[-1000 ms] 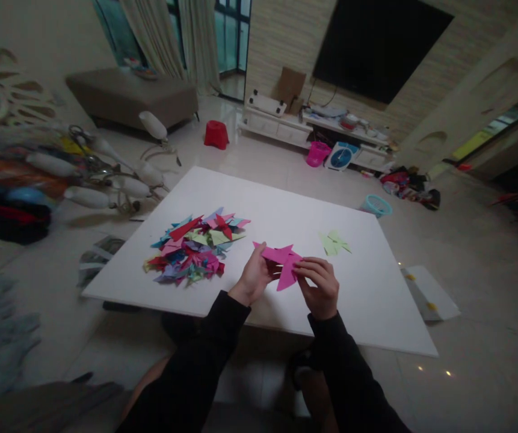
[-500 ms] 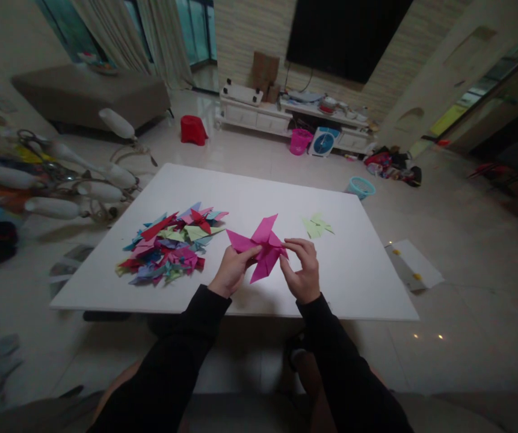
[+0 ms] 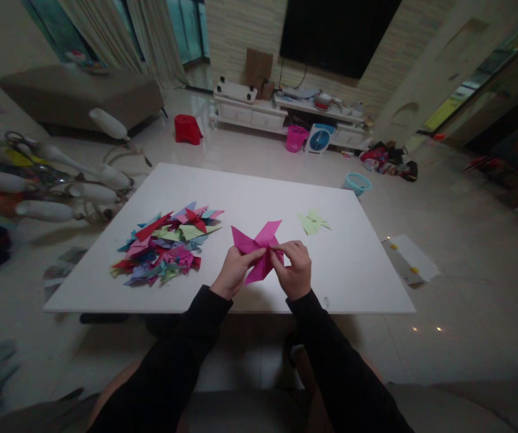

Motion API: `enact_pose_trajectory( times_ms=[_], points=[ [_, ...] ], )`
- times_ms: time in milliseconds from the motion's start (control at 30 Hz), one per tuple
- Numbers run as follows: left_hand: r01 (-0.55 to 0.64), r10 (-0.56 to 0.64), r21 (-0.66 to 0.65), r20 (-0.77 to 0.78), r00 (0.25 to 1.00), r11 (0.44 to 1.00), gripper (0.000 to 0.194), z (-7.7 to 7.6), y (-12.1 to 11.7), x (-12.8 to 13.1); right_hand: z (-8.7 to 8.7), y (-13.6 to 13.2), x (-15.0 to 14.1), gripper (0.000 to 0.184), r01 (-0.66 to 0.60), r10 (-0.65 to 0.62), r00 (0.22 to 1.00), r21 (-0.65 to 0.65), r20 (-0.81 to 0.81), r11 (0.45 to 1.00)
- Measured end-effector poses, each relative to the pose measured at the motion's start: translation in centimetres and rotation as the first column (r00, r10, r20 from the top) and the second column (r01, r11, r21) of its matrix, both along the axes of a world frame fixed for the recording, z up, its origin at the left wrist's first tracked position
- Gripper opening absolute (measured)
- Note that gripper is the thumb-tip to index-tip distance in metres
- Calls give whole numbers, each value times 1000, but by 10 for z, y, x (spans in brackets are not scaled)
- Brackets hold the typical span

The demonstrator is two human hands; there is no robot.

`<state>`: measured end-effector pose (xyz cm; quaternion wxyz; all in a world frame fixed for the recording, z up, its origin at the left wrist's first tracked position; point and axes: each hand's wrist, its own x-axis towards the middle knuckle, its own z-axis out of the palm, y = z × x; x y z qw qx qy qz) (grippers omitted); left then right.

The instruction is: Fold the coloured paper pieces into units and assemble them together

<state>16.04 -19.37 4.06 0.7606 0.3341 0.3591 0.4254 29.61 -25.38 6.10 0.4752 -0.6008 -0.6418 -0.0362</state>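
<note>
Head view: pink paper star held above the white table

I see the left hand and the right hand both with fingers clamped on it, thumbs near its centre; a colourful heap of folded paper lies to the left, a pale green folded piece to the right

The left hand pinches a pink paper star, and the right hand grips it from the other side, both thumbs near its middle. Left of the left hand, a heap of many-coloured folded papers lies on the white table. Beyond the right hand rests a pale green paper shape, probably folded too, though blurred.
</note>
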Motion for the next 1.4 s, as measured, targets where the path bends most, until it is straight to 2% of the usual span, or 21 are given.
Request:
enact_pose_trajectory(
  times_ms=[200,333,400,533,600,700,800,867,967,1000,1067,1167,1233,1333,1400],
  points=[
    [-127,127,2,-52,990,992,35,-5,4,2,2,3,-5,11,36,-28,993,68,-112,997],
    [-191,203,83,-170,964,978,27,-5,2,-2,-1,2,-6,11,16,-9,997,75,-83,997],
    [-182,199,107,-182,963,977,25,-2,0,-3,-5,2,-7,12,-20,21,1000,47,-22,999],
    [-168,168,12,-30,985,986,23,2,-1,-4,-9,1,-9,16,-27,29,998,-32,60,999],
    [-145,145,10,-1,989,989,23,3,-1,-5,-9,1,-10,16,-31,33,998,-42,57,999],
    [-81,88,98,-73,993,992,29,3,1,-6,-5,2,-8,14,-42,42,999,-20,-23,999],
    [-68,88,142,-142,986,988,36,4,4,-9,-2,4,0,10,53,-56,976,-20,-211,998],
    [-44,81,172,-216,973,984,38,6,7,-13,-3,7,6,18,62,-109,916,-133,-386,989],
    [37,47,228,-355,934,973,38,7,10,-19,-7,9,13,33,-185,-70,754,-314,-653,931],
    [68,31,240,-386,922,968,38,7,11,-20,-9,9,14,33,-268,-48,706,-329,-707,905],
    [116,-4,252,-405,914,961,41,7,11,-22,-10,9,13,29,-353,-11,658,-322,-753,878],
    [157,-35,265,-413,910,951,41,8,10,-23,-8,7,11,27,-394,10,613,-295,-790,871],
    [177,-44,269,-437,898,947,39,9,9,-23,-7,8,12,25,-400,-6,536,-260,-844,879],
    [213,-63,262,-486,872,941,39,11,10,-24,-7,11,16,26,-327,-63,418,-215,-906,920],
    [230,-78,250,-500,863,941,39,13,10,-24,-9,13,20,25,-259,-101,370,-207,-924,944]
  ],
)
